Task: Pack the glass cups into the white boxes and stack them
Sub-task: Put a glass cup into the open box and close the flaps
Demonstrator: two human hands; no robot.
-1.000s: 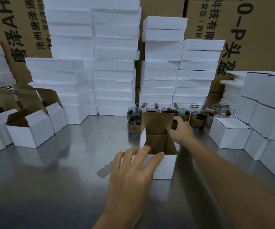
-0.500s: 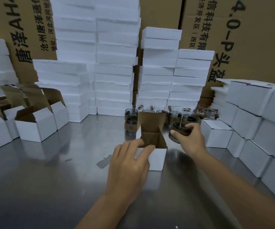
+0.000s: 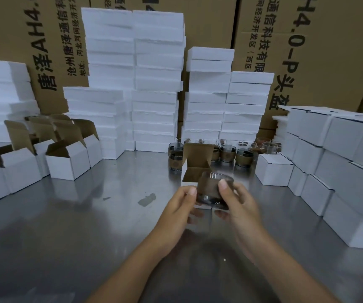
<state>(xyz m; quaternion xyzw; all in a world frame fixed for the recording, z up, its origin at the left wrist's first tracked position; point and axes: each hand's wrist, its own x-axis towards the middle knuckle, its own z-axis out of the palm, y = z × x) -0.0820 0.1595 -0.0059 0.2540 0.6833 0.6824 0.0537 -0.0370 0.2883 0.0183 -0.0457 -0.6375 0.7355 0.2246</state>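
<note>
A glass cup with a brown band (image 3: 212, 189) is held between both hands just in front of the open white box (image 3: 194, 169), whose brown flap stands up behind it. My left hand (image 3: 180, 206) pinches the cup's left side; my right hand (image 3: 239, 204) grips its right side with the thumb on the band. The cup hides most of the box's front. Several more banded glass cups (image 3: 227, 153) stand in a row behind the box.
Closed white boxes (image 3: 337, 162) are stacked at the right. Open empty boxes (image 3: 67, 159) stand at the left. Tall stacks of white foam slabs (image 3: 156, 84) and brown cartons line the back. The metal table (image 3: 88, 226) has a small dark stain near the middle.
My right hand carried a cup from the row at the back to the front of the open box. My left hand left the box's edge and took the cup's left side.
</note>
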